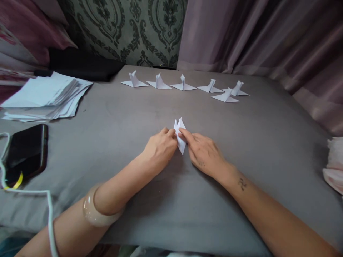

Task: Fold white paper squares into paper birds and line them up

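A white folded paper crane [182, 143], narrow and pointed at both ends, is between my two hands over the middle of the grey cloth. My left hand [162, 147] grips its left edge, fingers curled and pressed together. On the opposite side, my right hand [205, 152] pinches the paper, its index finger lying across the upper part. The fingertips cover the middle of the folds. Farther back stand several finished white paper cranes [183, 86] in a row, wings spread, with one crane [226, 96] set slightly forward at the right.
At the left lies a stack of white paper sheets [45, 94], with a dark phone [26, 151] in front of it. A white cable [49, 207] runs over my left forearm. Black fabric [83, 64] lies behind the stack. Curtains [214, 35] hang along the back and right.
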{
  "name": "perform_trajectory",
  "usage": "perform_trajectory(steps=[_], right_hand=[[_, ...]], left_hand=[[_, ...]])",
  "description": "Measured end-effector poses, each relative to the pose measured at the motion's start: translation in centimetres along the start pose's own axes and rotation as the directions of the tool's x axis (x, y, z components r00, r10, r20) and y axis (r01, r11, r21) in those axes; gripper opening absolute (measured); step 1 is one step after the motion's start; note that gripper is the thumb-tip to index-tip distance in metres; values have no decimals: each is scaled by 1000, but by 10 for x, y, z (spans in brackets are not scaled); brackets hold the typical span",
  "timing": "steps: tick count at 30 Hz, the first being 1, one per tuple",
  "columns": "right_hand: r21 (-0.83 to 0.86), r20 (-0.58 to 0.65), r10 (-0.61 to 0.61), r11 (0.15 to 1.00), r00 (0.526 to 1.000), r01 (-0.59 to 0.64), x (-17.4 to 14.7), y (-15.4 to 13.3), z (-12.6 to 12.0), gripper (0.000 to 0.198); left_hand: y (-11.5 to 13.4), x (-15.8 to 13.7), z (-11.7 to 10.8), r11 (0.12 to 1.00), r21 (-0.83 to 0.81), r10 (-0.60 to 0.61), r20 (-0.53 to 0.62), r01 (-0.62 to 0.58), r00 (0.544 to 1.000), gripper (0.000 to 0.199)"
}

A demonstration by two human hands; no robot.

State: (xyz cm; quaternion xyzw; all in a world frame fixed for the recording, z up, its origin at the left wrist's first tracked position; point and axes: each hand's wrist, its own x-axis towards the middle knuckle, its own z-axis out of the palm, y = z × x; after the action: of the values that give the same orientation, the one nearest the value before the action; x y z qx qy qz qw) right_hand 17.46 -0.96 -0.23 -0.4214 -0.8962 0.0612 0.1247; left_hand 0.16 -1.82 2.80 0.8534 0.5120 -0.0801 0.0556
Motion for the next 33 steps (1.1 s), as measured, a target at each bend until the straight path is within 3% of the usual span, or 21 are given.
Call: perform_trajectory(steps=[2, 5, 8, 11, 14, 18, 21, 25, 28, 33], right_hand=[[16, 7, 59, 998, 998, -59, 2, 0, -1, 44], [105, 8, 102, 989, 995, -102, 4, 3, -1, 39], [163, -16, 71, 984, 997, -68, 4, 5, 1, 37], [222, -59, 77, 973, 995, -62, 5, 8, 3, 37], [374, -119, 160, 921, 980, -105, 8, 14, 10, 37], [604, -221, 361, 780, 906, -163, 14, 22, 20, 34], [559, -259, 407, 803, 876, -208, 16, 23, 23, 33], [493, -201, 378, 836, 904, -241, 16, 20, 20, 42], [659, -163, 400, 724, 902, -203, 17, 19, 17, 49], [937, -53, 455, 330, 889, -114, 20, 19, 14, 47]], left_hand=[[-4, 0, 2, 998, -64, -24, -24, 23, 999, 27], [-15, 5, 10, 963, -269, -81, -172, 32, 982, 28], [-22, 13, 19, 841, -532, -283, -268, 104, 921, 21], [-25, 22, 26, 755, -635, -421, -275, 166, 864, 17], [-24, 26, 31, 752, -641, -422, -290, 153, 859, 14], [-25, 28, 35, 737, -659, -424, -280, 150, 861, 14], [-27, 29, 37, 708, -695, -430, -281, 127, 858, 14], [-29, 29, 40, 574, -819, -415, -277, 13, 866, 19], [-25, 29, 39, 341, -933, -415, -263, -120, 871, 23], [-15, 28, 32, 52, -978, -438, -205, -203, 875, 26]])
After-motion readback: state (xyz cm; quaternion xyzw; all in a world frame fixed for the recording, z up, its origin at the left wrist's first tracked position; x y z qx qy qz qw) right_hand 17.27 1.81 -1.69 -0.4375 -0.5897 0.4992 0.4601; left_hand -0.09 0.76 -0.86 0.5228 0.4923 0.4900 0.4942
